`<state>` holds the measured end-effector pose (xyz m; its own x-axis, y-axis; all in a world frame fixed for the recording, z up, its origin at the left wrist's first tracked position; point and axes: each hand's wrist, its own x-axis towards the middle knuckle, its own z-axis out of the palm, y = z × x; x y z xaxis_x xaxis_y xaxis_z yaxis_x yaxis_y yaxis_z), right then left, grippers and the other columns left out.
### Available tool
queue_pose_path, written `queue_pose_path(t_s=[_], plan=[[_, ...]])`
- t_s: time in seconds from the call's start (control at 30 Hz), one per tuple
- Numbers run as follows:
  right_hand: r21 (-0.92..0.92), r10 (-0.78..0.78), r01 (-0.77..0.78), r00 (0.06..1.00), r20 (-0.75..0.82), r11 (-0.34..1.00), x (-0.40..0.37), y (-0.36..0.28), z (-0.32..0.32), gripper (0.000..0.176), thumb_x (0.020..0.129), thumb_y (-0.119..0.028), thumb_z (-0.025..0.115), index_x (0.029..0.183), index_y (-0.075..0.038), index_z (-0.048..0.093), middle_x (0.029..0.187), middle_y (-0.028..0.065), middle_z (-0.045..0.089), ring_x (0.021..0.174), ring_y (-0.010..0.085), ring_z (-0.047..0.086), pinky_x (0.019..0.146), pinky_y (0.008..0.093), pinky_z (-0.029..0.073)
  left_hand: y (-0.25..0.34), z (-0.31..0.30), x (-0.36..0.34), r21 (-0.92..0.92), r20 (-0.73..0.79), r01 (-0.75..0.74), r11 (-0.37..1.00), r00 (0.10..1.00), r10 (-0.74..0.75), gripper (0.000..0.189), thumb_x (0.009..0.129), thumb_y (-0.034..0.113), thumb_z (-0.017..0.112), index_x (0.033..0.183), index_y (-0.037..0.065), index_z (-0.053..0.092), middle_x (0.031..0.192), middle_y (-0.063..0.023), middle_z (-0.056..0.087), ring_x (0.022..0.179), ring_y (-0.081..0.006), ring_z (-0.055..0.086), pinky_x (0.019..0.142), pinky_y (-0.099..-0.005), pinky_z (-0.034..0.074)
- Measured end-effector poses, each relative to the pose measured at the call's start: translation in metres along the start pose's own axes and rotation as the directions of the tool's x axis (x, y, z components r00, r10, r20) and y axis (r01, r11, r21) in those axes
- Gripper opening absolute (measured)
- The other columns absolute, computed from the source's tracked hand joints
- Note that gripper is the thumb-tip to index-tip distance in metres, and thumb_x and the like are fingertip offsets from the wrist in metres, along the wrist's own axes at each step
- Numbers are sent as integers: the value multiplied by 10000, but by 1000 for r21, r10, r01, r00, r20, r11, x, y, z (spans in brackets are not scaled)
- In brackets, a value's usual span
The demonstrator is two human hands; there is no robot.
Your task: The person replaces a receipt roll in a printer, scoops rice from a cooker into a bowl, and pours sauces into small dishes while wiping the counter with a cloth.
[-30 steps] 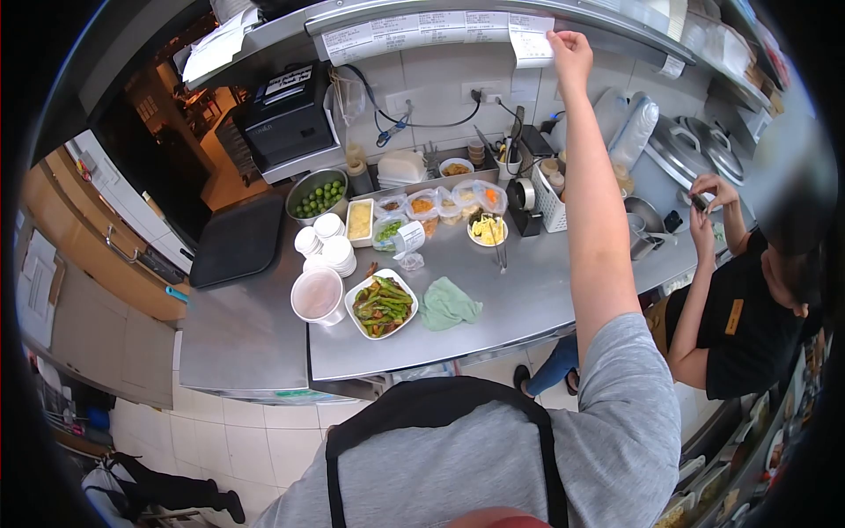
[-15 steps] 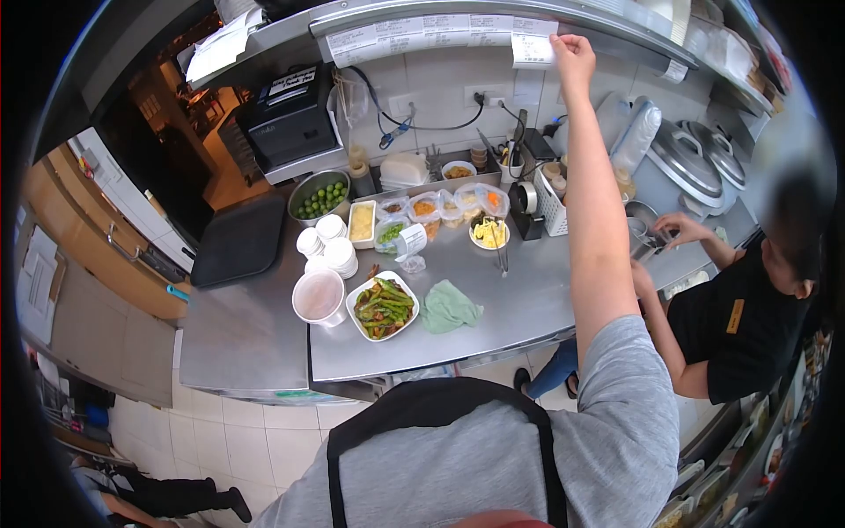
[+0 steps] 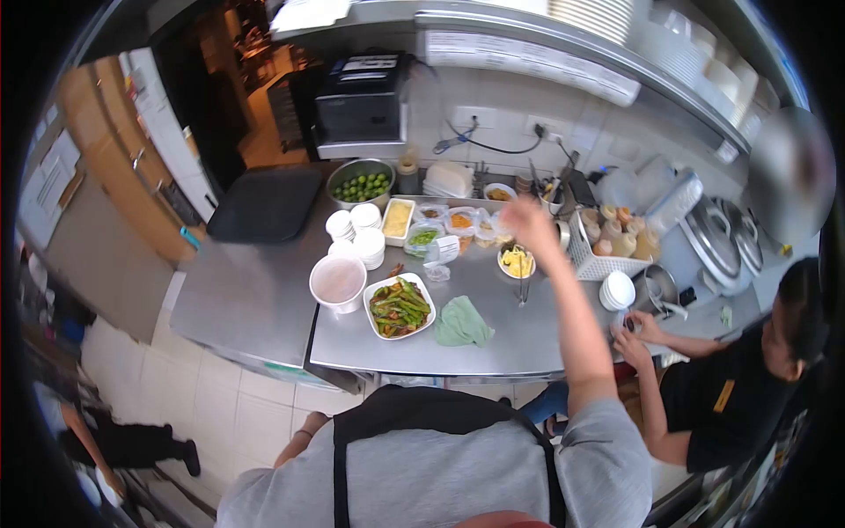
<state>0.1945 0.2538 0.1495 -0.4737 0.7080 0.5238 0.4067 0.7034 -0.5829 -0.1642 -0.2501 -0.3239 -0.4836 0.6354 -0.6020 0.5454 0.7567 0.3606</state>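
My right hand [image 3: 525,222] is over the back of the steel counter, smeared by motion, so its fingers cannot be read. Below it sits a bowl of yellow pieces [image 3: 515,259] with tongs [image 3: 523,290] leaning out. Bagged toppings [image 3: 461,220] lie just left of the hand. Low at my left side, my left hand [image 3: 312,421] shows only in part beside my apron, its fingers hidden. In front of me stand a white dish of green vegetables [image 3: 400,308], a green cloth [image 3: 463,323] and a lidded white tub [image 3: 339,282].
Printed slips [image 3: 528,62] line the shelf rail above. At right, a co-worker [image 3: 731,387] handles a small container beside a metal pot [image 3: 656,286]. A white basket of bottles [image 3: 607,251], a bowl of green limes [image 3: 362,185] and a black tray [image 3: 266,205] stand on the counter.
My right hand has left the slip on the rail and come down over the counter. The view has shifted left. Part of my left hand now shows. The co-worker's hands have come together lower.
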Motion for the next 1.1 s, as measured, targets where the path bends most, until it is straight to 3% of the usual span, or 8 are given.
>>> queue_pose_path(t_s=[0.07,0.17,0.23,0.4,0.7,0.77,0.93,1.1], plan=[[-168,122,-64,921,369,984,-61,6,57,242,721,-154,648,933,-39,620,894,115,620,851,272,597,760,340,471,0,-2,0,-154,123,164,974,982,-145,333,782,332,599,747,3,629,724,-128,643,614,-188,631,562,-341,522],[-213,-181,311,863,472,926,-156,37,124,250,697,-155,635,930,-66,620,909,140,585,871,306,562,794,376,451,40,-53,-53,-167,62,70,983,996,-61,325,769,325,617,686,11,614,625,-114,625,471,-190,597,445,-312,511],[-286,-78,227,890,450,931,-200,31,148,191,701,-125,618,877,-53,626,877,144,574,786,324,560,722,387,465,26,-43,-45,-64,84,57,996,995,-52,337,776,341,606,653,27,609,570,-89,610,457,-178,586,437,-298,500],[282,-352,218,698,623,934,-236,-23,178,61,678,-43,631,736,-28,635,762,134,584,659,299,568,600,365,461,22,-43,-81,-84,5,120,989,993,-120,483,789,446,522,486,75,584,483,-72,568,465,-204,573,523,-340,479],[519,-372,-569,362,855,638,-178,-191,238,111,705,-41,638,808,-1,619,751,74,606,630,159,544,628,237,422,25,4,-186,-583,-252,181,792,887,-388,386,755,366,515,541,60,611,513,-99,585,512,-226,597,573,-360,489],[741,-728,140,376,574,657,-180,-209,262,61,762,-42,611,803,1,597,812,47,603,685,102,527,638,225,414,15,39,-218,-517,-169,311,797,876,-451,379,752,368,525,553,60,618,518,-99,589,515,-214,601,569,-348,494],[668,-633,-414,240,736,618,-201,-255,286,49,804,-48,574,825,-5,566,733,35,585,642,69,514,577,211,407,6,117,-298,-587,34,533,609,768,-639,382,753,385,547,596,48,632,552,-111,603,509,-217,606,538,-332,504],[694,-661,-246,211,720,677,-225,-271,320,57,827,-54,557,858,-7,558,725,1,578,645,55,509,589,200,406,6,149,-343,-633,262,689,352,619,-740,347,727,332,605,669,-9,633,614,-137,620,535,-230,618,546,-340,517]])
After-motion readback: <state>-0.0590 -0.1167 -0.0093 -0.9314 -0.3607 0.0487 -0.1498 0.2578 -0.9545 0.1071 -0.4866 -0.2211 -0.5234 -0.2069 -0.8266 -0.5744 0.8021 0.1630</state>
